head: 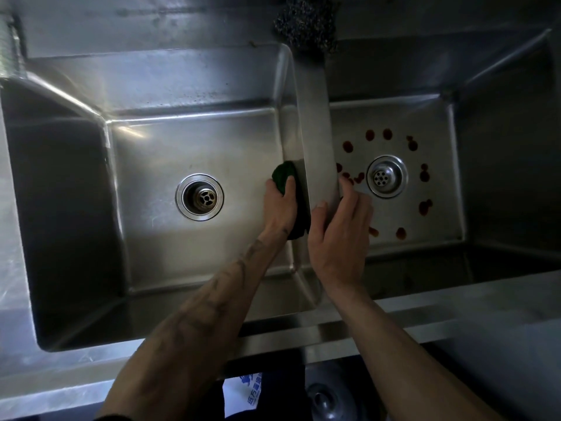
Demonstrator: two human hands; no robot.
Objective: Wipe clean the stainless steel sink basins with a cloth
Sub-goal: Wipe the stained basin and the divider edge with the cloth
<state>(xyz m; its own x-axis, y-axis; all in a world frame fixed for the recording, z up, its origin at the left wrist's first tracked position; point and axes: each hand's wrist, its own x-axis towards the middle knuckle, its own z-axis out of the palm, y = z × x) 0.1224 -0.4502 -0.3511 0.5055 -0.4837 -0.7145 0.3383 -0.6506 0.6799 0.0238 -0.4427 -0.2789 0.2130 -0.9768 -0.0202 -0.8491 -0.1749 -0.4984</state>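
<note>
Two stainless steel basins lie below me. The left basin (158,141) has a round drain (199,196) in its floor. The right basin (437,165) has its own drain (387,176) ringed by dark red spots (348,146). A steel divider (314,117) runs between them. My left hand (280,205) presses a dark green cloth (283,174) against the left basin's right wall, just under the divider. My right hand (340,235) rests over the divider, thumb on top and fingers curled down into the right basin.
A dark steel-wool scourer (306,24) sits on the back ledge above the divider. The front rim (273,338) of the sink runs across below my forearms. Under it a round metal lid (326,399) and a white bag with blue print (243,393) show.
</note>
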